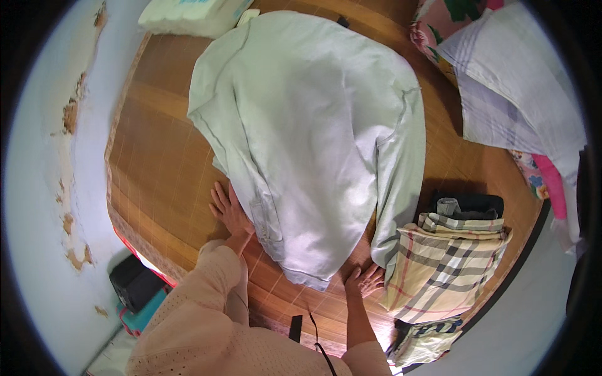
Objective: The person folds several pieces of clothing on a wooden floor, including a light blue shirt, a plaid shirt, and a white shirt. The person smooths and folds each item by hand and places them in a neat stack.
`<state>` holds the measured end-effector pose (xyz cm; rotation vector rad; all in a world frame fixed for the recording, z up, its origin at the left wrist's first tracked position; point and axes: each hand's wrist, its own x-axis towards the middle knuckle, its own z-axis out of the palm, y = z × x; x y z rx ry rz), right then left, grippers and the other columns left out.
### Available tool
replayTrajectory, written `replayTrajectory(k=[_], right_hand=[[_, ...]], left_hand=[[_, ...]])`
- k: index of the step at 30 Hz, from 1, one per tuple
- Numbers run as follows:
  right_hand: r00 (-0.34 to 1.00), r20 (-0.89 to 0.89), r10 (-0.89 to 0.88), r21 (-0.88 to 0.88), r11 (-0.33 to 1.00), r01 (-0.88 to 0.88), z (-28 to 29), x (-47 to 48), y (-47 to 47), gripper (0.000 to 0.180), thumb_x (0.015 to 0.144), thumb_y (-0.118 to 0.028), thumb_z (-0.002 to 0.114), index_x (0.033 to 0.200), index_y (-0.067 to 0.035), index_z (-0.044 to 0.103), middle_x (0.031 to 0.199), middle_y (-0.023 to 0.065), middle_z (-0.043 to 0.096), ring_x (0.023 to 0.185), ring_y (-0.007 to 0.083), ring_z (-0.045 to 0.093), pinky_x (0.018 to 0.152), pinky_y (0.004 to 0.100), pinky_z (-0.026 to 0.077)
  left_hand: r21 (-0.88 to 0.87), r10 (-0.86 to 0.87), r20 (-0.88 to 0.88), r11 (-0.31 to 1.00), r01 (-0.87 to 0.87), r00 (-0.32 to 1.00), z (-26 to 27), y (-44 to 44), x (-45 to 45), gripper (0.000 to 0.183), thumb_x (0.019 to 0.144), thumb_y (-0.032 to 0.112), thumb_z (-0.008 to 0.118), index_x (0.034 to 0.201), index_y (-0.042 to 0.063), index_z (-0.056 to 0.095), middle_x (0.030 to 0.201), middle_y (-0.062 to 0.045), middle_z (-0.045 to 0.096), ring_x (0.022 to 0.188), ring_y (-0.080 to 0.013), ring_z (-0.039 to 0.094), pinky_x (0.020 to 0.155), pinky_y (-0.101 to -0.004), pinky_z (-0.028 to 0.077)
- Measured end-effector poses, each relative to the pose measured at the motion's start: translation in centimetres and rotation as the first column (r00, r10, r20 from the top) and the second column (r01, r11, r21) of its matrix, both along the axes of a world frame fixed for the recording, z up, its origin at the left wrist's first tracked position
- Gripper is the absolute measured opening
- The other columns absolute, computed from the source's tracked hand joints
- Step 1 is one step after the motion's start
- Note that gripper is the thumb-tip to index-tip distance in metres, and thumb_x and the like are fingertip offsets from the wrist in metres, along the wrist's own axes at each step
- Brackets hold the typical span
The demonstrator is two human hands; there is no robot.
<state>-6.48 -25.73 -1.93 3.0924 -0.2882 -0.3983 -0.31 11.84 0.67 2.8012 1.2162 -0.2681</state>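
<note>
A pale grey-green long-sleeved garment lies spread over a brown mat with a grid pattern. My left hand rests on the mat at the garment's left edge, its fingers apart, the thumb side partly hidden against the cloth. My right hand lies with spread fingers between the garment's lower hem and a sleeve end, close to a folded beige checked cloth. Neither hand holds anything.
Dark folded clothes lie beyond the checked cloth; more folded clothes are nearer me. A white plastic-wrapped pack sits at the far left. Pale cloth covers floral bedding at right. A peeling wall stands left, above a black case.
</note>
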Motion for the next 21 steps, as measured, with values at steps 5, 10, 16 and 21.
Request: replayTrajectory(k=[5,10,16,21], right_hand=[[0.997,0.073,0.018,0.006,1.000,-0.019,0.1,0.3,0.3,0.070,0.090,-0.052,0.038,0.139,-0.002,0.034,0.132,0.0274,0.038,0.118,0.0499,0.036,0.094,0.0658,0.023],[0.995,0.077,0.057,-0.010,0.998,-0.057,0.5,0.5,0.3,0.070,0.088,-0.050,0.040,0.138,-0.002,0.035,0.133,0.0265,0.038,0.117,0.0492,0.036,0.095,0.0646,0.024],[0.993,0.113,0.030,-0.029,0.999,-0.026,-0.3,0.3,0.1,0.070,0.089,-0.055,0.038,0.139,-0.006,0.036,0.136,0.0237,0.038,0.121,0.0484,0.035,0.097,0.0655,0.024],[0.989,0.147,0.028,-0.009,1.000,-0.027,-0.4,0.3,0.0,0.068,0.093,-0.056,0.030,0.140,-0.008,0.036,0.138,0.0226,0.038,0.122,0.0471,0.036,0.096,0.0647,0.025]], left_hand=[[0.000,0.011,-0.031,1.000,-0.011,0.999,0.3,0.0,0.7,0.079,0.083,0.056,0.048,0.149,0.021,0.019,0.157,-0.014,0.002,0.145,-0.0345,0.000,0.112,-0.0585,0.001],[0.040,0.005,-0.024,0.999,-0.004,1.000,-0.6,0.2,0.0,0.078,0.085,0.057,0.045,0.149,0.021,0.018,0.158,-0.013,0.001,0.145,-0.0337,-0.001,0.112,-0.0583,0.002],[0.150,-0.011,-0.146,0.988,0.033,0.989,-1.8,0.7,-0.4,0.092,0.080,0.070,0.043,0.151,0.020,0.013,0.159,-0.011,-0.001,0.146,-0.0312,-0.003,0.112,-0.0566,0.002],[0.033,-0.002,-0.048,0.999,0.003,0.999,-0.9,0.5,0.1,0.090,0.080,0.071,0.043,0.150,0.024,0.012,0.158,-0.013,0.000,0.145,-0.0345,-0.001,0.111,-0.0587,0.002]])
